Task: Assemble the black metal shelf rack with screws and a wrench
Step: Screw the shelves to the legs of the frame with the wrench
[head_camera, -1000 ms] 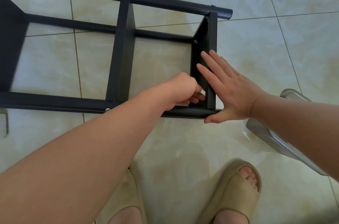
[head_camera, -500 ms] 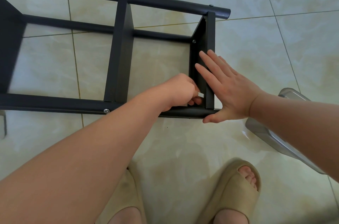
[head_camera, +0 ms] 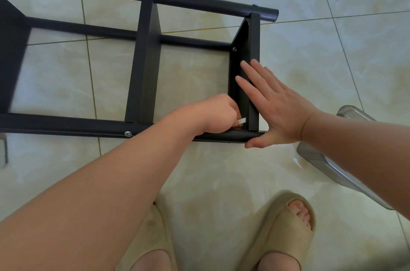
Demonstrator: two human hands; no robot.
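The rack [head_camera: 146,66] lay on the tiled floor [head_camera: 332,59], its long tubes running from the left edge toward the right and joined by flat cross shelves. The left hand [head_camera: 218,115] was clenched around a small silver wrench [head_camera: 242,120]. Only the tip of the wrench showed past the fingers, at the inner corner where the end shelf [head_camera: 254,48] met the near tube [head_camera: 66,124]. The hand hid that corner, so I could not tell whether the wrench sat on a fastener.

The right hand [head_camera: 279,113] was released and flat. Its straight fingers lay across the end shelf, and its thumb rested against the tip of the near tube.

A screw [head_camera: 128,134] sat in the near tube just below the middle shelf [head_camera: 142,84]. A second screw [head_camera: 234,49] showed on the inner face of the end shelf, and two more small heads dotted the top of the far tube [head_camera: 177,1].

Two tan slippers [head_camera: 288,226] with feet in them stood at the bottom of the view, just beside the rack. A shiny grey metal piece [head_camera: 321,159] lay on the floor at the right, partly under the right forearm.
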